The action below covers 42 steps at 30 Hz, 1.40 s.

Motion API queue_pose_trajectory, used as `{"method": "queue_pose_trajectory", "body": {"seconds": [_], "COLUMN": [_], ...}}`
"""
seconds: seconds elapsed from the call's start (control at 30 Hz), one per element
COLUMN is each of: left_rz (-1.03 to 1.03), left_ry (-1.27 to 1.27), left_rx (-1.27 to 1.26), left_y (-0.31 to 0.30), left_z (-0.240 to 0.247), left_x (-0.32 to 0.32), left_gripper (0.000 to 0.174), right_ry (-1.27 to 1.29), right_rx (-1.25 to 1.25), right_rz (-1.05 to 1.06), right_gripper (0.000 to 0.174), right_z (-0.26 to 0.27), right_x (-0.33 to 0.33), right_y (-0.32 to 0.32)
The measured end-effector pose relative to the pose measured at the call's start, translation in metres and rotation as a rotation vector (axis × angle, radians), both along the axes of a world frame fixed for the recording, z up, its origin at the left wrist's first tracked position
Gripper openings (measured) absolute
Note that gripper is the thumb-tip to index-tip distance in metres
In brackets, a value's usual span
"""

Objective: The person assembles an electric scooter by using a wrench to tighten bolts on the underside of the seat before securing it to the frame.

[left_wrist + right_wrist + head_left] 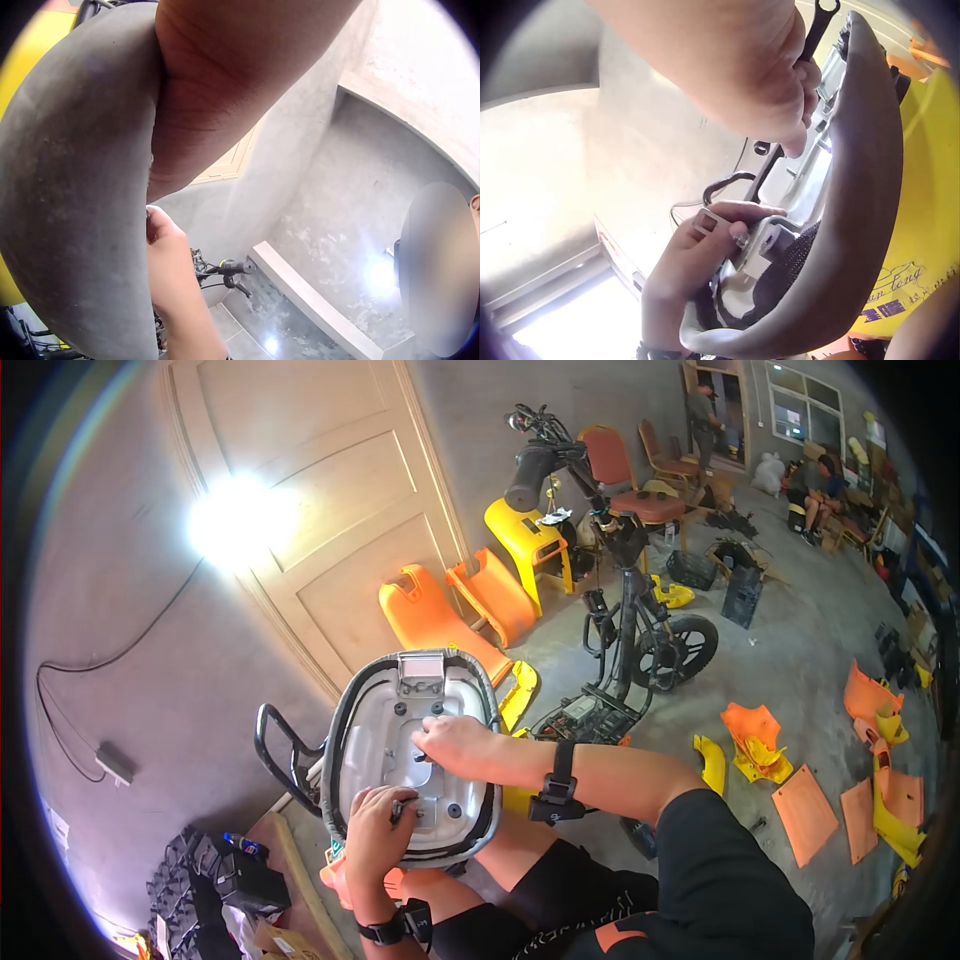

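Observation:
An upturned scooter seat [345, 750] lies across the person's lap, its pale underside facing up and a metal hinge [421, 672] at the far end. Over the middle of that underside, the right hand [455, 745] grips a dark ring wrench [819, 31], whose ring end sticks out above the fist. At the near end of the seat the left hand [375, 830] pinches a metal loop bracket [705, 222] between thumb and fingers. In the left wrist view the seat's grey cover [75, 187] hides most of the work.
A stripped scooter frame [625, 620] stands ahead. Orange panels [430, 615] and a yellow panel [520, 540] lean near the door; more orange pieces [805, 815] lie on the floor at right. A black grab rail [265, 745] is left of the seat. People are far back.

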<state>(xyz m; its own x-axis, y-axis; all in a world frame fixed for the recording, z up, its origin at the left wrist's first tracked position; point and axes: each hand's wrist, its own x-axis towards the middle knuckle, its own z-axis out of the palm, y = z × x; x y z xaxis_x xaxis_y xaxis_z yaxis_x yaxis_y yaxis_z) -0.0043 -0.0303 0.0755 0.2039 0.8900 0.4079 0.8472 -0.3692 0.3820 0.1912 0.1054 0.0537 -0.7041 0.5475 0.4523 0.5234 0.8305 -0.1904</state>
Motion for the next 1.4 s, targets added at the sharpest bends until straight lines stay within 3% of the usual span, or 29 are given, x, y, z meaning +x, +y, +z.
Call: {"method": "queue_pose_trajectory", "body": {"seconds": [0.17, 0.23, 0.3, 0.37, 0.43, 0.5, 0.57, 0.63, 0.7, 0.77, 0.8, 0.87, 0.93, 1.03, 1.13, 1.23, 1.3, 1.4], "left_rz": [0.000, -0.001, -0.016, -0.021, 0.004, 0.009, 0.026, 0.034, 0.031, 0.054, 0.035, 0.048, 0.049, 0.079, 0.083, 0.085, 0.076, 0.067], "left_ry": [0.034, 0.023, 0.012, -0.011, 0.025, 0.031, 0.010, -0.007, -0.015, 0.007, 0.016, 0.006, -0.018, -0.039, -0.038, -0.065, -0.067, -0.052], "left_rx": [-0.004, -0.007, 0.004, -0.010, -0.046, -0.052, -0.092, -0.128, -0.154, -0.150, -0.155, -0.166, -0.183, -0.212, -0.214, -0.242, -0.227, -0.205], "left_y": [0.001, 0.001, 0.002, 0.004, 0.003, 0.005, 0.004, 0.005, 0.006, 0.006, 0.007, 0.009, 0.010, 0.009, 0.008, 0.007, 0.009, 0.007], "left_z": [-0.005, -0.004, -0.006, -0.009, -0.005, -0.008, -0.008, -0.012, -0.014, -0.016, -0.018, -0.022, -0.022, -0.019, -0.017, -0.017, -0.019, -0.019], "left_x": [-0.004, -0.003, -0.004, -0.006, -0.005, -0.007, -0.007, -0.010, -0.014, -0.014, -0.017, -0.023, -0.021, -0.023, -0.018, -0.018, -0.022, -0.020], "left_gripper": [0.019, 0.019, 0.018, 0.019, 0.019, 0.019, 0.019, 0.020, 0.023, 0.024, 0.024, 0.026, 0.025, 0.024, 0.024, 0.025, 0.025, 0.025], "right_ry": [0.144, 0.324, 0.386, 0.421, 0.545, 0.506, 0.459, 0.006, -0.110, 0.206, 0.219, 0.476, 0.802, 0.975, 1.023, 0.847, 0.619, 0.642], "right_rx": [-0.043, -0.077, -0.153, -0.439, -0.504, -0.707, -0.788, -0.895, -1.035, -1.369, -1.382, -1.516, -1.557, -1.568, -1.413, -1.497, -1.383, -1.355], "right_rz": [-0.013, -0.079, -0.227, -0.570, -0.769, -1.050, -1.295, -1.531, -1.622, -1.768, -1.780, -1.809, -1.840, -1.877, -1.926, -1.903, -1.922, -1.902], "right_gripper": [0.021, 0.022, 0.028, 0.039, 0.043, 0.047, 0.049, 0.050, 0.044, 0.045, 0.045, 0.028, 0.022, 0.020, 0.026, 0.024, 0.030, 0.029], "right_z": [0.001, -0.008, -0.033, -0.056, -0.118, -0.179, -0.284, -0.346, -0.380, -0.410, -0.430, -0.466, -0.476, -0.478, -0.469, -0.491, -0.491, -0.462], "right_x": [0.047, 0.090, 0.145, 0.207, 0.280, 0.354, 0.428, 0.462, 0.463, 0.450, 0.444, 0.433, 0.410, 0.407, 0.426, 0.478, 0.498, 0.498], "right_y": [-0.009, -0.016, -0.022, -0.046, -0.071, -0.117, -0.179, -0.258, -0.329, -0.382, -0.411, -0.459, -0.475, -0.469, -0.440, -0.416, -0.399, -0.382]}}
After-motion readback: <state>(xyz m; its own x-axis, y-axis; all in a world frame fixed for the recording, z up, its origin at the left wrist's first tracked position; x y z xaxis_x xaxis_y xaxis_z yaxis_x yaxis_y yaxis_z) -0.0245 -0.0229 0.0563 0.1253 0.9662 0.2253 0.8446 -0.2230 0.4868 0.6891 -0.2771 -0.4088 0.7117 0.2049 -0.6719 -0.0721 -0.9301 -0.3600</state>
